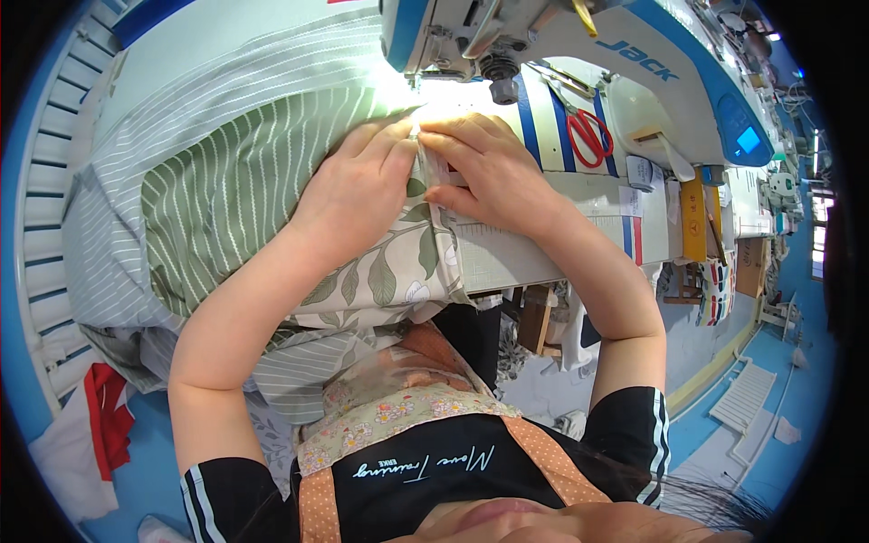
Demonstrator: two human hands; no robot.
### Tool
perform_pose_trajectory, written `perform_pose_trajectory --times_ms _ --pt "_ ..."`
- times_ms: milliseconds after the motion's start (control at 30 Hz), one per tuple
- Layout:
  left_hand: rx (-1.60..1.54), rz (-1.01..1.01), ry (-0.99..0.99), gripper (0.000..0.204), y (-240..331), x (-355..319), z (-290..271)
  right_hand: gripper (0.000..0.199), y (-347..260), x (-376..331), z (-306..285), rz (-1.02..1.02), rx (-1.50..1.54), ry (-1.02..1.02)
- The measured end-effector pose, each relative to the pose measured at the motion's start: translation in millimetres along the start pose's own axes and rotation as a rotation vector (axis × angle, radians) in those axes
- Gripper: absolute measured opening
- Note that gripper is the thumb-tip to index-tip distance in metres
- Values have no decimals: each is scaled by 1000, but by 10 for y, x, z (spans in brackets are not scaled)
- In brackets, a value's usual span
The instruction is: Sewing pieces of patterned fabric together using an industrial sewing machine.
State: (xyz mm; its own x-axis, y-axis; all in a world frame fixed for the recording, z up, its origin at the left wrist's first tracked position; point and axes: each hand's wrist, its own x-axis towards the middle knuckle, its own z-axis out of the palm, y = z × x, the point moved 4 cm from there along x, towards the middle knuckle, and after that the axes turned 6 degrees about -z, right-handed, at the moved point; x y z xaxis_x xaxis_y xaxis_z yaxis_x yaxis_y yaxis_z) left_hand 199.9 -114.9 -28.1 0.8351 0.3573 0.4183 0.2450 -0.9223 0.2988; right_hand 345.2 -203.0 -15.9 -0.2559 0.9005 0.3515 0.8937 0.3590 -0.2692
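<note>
The person is leaning over a sewing machine (579,54), and both hands are pressing on fabric just below its lit needle area. The left hand (358,190) is lying palm down on the green striped fabric (226,199), its fingers (385,136) stretched flat and close together, pinning the cloth rather than gripping it. The right hand (493,172) is sitting just beside it at about 3 o'clock, its fingers (448,145) curled over and pinching the folded edge of the leaf-print fabric (389,271) (whether the thumb is under the fold cannot be told). The seam edge (434,195) is running between the two hands, its long axis pointing from 6 o'clock near the person's body toward 12 o'clock at the needle, so the stitching point is lying straight ahead of both sets of fingertips, with the two hands about equally near to it. The bulk of the cloth is spreading toward 9 o'clock over the tabletop (543,244), partly covering a grey striped piece (118,217). Red-handled scissors (588,136) are resting on the machine bed at roughly 2 o'clock from the right hand, well apart from it.
</note>
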Motion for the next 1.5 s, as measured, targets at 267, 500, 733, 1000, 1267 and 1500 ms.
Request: perform_pose_trajectory --times_ms 267,500,733,1000,1267,1500 --pt "-63 -367 108 25 -509 21 -805 57 2 -69 24 24 -17 9" --pt "99 -420 19 18 -1335 -337 -1058 55 -29 40 25 -13 -31 22" --pt "-331 -254 -378 10 328 -144 -1270 47 16 -55 38 -5 -65 33" --pt "-358 -174 -730 17 736 -528 -375 32 -57 18 4 -73 -86 80" --pt "-326 -96 -454 23 300 85 -565 31 0 -22 68 -56 -98 49" --pt "77 120 -34 29 -86 92 -191 29 -46 -58 16 -66 -66 68"
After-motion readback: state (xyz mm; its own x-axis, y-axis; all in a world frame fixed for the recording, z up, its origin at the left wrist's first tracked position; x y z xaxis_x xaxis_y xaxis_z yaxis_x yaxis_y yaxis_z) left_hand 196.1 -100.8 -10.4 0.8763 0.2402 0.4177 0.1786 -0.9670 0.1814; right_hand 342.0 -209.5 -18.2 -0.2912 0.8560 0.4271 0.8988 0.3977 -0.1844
